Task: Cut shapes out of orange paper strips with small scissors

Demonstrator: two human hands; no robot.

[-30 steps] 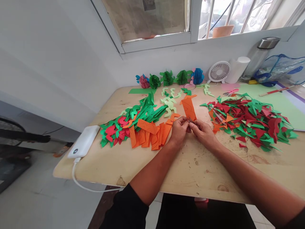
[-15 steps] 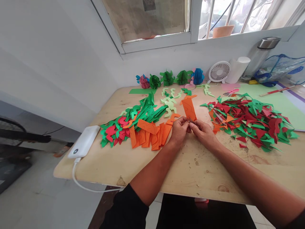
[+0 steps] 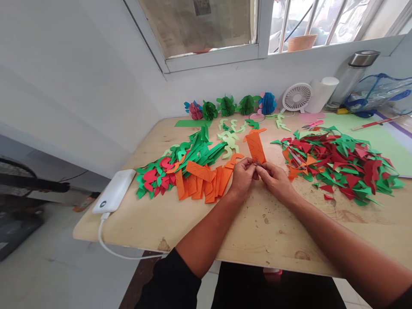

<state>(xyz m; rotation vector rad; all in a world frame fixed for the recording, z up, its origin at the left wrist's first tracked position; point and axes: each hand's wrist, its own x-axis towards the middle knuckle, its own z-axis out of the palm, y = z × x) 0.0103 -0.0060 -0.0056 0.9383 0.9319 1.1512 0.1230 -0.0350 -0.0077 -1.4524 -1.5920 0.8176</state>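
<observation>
My left hand (image 3: 243, 174) and my right hand (image 3: 273, 175) meet at the middle of the wooden table, fingertips pinched close together. Between them is something small, thin and greyish that I cannot make out. Just beyond the fingertips lies an orange paper strip (image 3: 255, 146) with drawn lines, its near end by my fingers. To the left are several orange paper pieces (image 3: 198, 171) with curved outlines, beside green cut shapes (image 3: 206, 146) and red cut shapes (image 3: 150, 177). Pale green cut-outs (image 3: 228, 142) lie behind.
A heap of red and green scraps (image 3: 347, 163) covers the right side. Honeycomb paper figures (image 3: 226, 106), a small fan (image 3: 296, 97), pink scissors (image 3: 313, 125) and a bottle (image 3: 353, 77) stand or lie toward the back. A white power bank (image 3: 114, 191) with a cable is at the left edge.
</observation>
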